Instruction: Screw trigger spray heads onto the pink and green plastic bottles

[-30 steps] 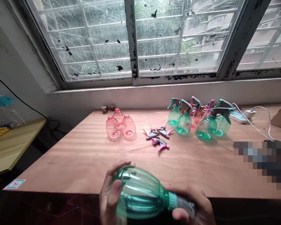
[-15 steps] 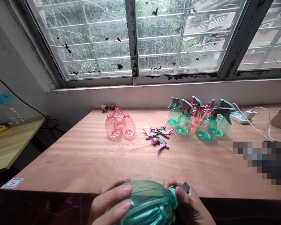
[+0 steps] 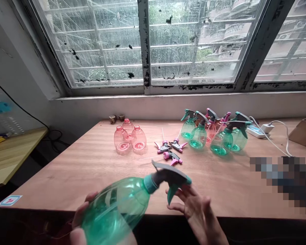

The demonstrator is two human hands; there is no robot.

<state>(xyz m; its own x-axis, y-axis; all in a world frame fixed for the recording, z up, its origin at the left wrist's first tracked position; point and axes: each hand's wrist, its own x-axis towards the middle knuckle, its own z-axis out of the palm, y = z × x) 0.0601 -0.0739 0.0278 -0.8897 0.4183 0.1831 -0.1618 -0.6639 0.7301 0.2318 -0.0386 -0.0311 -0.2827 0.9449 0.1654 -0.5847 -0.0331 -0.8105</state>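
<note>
My left hand (image 3: 83, 221) grips the body of a green spray bottle (image 3: 117, 207) near the table's front edge, tilted with its grey and teal trigger head (image 3: 172, 177) up to the right. My right hand (image 3: 193, 207) is open just below the trigger head, fingers spread and touching the teal trigger. Three pink bottles without heads (image 3: 127, 139) stand mid-table. Three loose pink trigger heads (image 3: 170, 151) lie beside them.
Several assembled green and pink spray bottles (image 3: 214, 134) cluster at the back right of the wooden table (image 3: 91, 170). A white power strip with cable (image 3: 257, 131) and a cardboard box (image 3: 304, 131) sit far right. A blurred patch (image 3: 283, 177) covers the right edge. Windows run behind.
The green bottle has swung round, its trigger head now raised and pointing right. My right hand has let go of the neck and opened beneath the trigger. My left hand slid under the body.
</note>
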